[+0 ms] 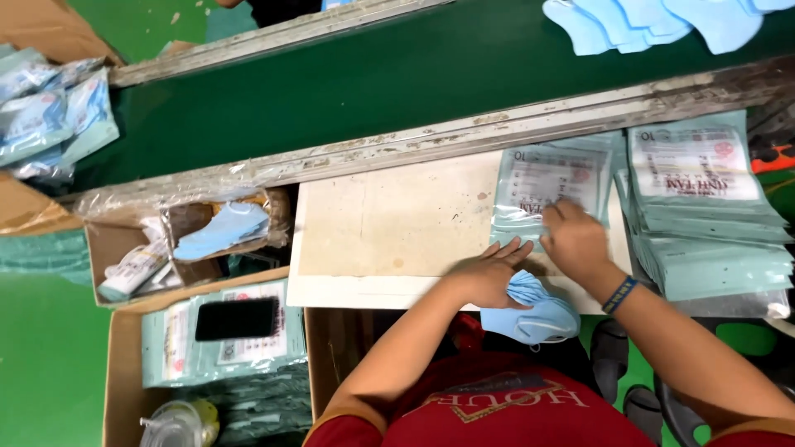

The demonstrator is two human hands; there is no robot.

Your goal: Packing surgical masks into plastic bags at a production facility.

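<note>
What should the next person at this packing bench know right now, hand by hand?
Left hand: flat on the board, pressing a blue mask at the near edge. Hold unclear.
Right hand: on the printed pouch lying on the board, fingers at its lower edge.
Supplies: pouch stack to the right; loose masks across the green belt.
Done: filled pouches sit in the box at the left.
Left: the mask is not yet inside the pouch.

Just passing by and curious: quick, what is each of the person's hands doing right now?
Left hand: fingers spread flat, pressing a folded blue mask at the board's edge.
Right hand: fingers on the pale green printed pouch; whether it grips cannot be told.
</note>
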